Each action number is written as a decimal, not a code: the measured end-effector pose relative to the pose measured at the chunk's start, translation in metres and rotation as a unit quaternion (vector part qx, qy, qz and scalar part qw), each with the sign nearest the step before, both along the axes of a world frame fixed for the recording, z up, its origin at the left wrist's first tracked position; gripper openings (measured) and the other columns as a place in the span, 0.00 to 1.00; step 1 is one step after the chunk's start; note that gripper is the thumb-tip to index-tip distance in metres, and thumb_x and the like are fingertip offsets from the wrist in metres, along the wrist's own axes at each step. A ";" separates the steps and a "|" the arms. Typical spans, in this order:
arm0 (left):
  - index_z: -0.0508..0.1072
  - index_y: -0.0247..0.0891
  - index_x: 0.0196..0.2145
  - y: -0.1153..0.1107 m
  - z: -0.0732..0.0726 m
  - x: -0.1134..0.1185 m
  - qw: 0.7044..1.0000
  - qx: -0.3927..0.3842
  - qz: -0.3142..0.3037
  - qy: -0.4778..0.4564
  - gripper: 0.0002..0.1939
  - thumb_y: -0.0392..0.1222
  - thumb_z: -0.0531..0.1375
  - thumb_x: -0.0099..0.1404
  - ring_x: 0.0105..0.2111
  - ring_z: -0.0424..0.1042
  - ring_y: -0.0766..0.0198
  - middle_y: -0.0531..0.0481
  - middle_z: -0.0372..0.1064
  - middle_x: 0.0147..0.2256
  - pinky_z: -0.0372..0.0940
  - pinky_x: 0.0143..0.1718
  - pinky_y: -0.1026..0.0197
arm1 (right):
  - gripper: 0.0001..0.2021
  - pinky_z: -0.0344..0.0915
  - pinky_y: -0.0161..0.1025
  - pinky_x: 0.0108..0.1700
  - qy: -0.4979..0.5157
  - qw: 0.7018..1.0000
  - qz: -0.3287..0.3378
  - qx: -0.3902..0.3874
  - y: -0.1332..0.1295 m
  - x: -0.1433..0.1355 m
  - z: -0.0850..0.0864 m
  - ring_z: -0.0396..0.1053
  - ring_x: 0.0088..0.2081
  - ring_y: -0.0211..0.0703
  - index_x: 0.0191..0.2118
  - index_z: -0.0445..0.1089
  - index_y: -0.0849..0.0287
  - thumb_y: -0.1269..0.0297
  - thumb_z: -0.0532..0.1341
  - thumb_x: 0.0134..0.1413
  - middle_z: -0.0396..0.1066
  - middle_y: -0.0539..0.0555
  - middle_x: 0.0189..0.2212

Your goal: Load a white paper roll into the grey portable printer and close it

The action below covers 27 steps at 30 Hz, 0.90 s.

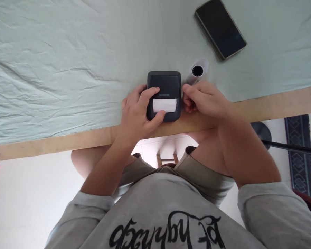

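A small black portable printer (164, 81) sits near the front edge of the cloth-covered table. White paper (165, 105) shows at the slot in its top. My left hand (137, 109) grips the printer from the left, with the index finger and thumb on its top; its other fingers are partly hidden at the side. Close to the printer's right side, my right hand (203, 98) has its fingers curled and thumb pressed to the index finger. Whatever it may pinch is hidden. Just behind that hand lies a white roll-shaped object (202, 64) with a dark round end.
A dark phone-like device (221, 29) in a clear case lies at the upper right of the pale green cloth (93, 45). The table's wooden edge (54, 141) runs in front of me. A black round base with a pole (260, 135) stands at the right, below the edge.
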<state>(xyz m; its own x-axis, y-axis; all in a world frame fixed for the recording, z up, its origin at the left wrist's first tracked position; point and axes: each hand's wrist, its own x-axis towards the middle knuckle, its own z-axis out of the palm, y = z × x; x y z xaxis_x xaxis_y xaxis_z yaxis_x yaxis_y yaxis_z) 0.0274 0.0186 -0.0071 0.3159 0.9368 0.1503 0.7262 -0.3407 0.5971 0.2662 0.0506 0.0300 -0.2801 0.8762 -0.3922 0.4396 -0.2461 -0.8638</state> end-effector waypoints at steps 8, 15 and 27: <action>0.64 0.53 0.65 0.001 -0.002 -0.002 1.000 -0.007 -0.009 -0.011 0.30 0.62 0.58 0.68 0.67 0.64 0.40 0.43 0.66 0.65 0.58 0.68 0.35 | 0.14 0.58 0.34 0.27 0.141 0.990 -0.025 0.012 -0.003 0.018 0.003 0.65 0.23 0.34 0.21 0.68 0.56 0.71 0.60 0.58 0.69 0.48 0.19; 0.65 0.54 0.64 -0.001 0.007 0.002 1.000 -0.028 0.004 0.013 0.30 0.59 0.59 0.67 0.68 0.64 0.41 0.44 0.66 0.66 0.59 0.68 0.35 | 0.12 0.60 0.33 0.28 0.107 0.994 0.004 0.015 -0.002 0.020 0.005 0.67 0.25 0.34 0.26 0.70 0.56 0.82 0.62 0.47 0.71 0.47 0.22; 0.66 0.56 0.64 -0.001 0.011 0.002 0.999 -0.045 0.006 0.014 0.30 0.59 0.60 0.66 0.69 0.63 0.41 0.45 0.66 0.66 0.59 0.68 0.34 | 0.12 0.57 0.36 0.29 0.056 0.998 0.025 0.013 -0.001 0.018 0.007 0.65 0.24 0.36 0.26 0.68 0.55 0.81 0.63 0.51 0.69 0.47 0.20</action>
